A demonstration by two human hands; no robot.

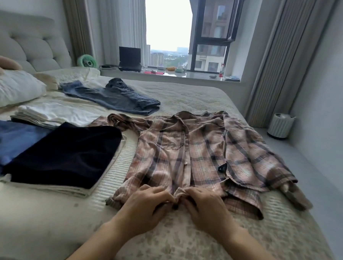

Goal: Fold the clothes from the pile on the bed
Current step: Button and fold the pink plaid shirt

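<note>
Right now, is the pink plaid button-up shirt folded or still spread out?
Spread out. The pink plaid button-up shirt lies flat, front up, on the bed, sleeves out to the sides, while both hands pinch its bottom hem.

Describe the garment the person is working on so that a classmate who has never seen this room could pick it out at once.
Start at the bed below the window. The plaid shirt lies spread open on its right half, hem nearest the viewer, where the left hand and right hand pinch its front edges together. It alone is checked in pink and brown; the neighbouring clothes are plain.
</note>
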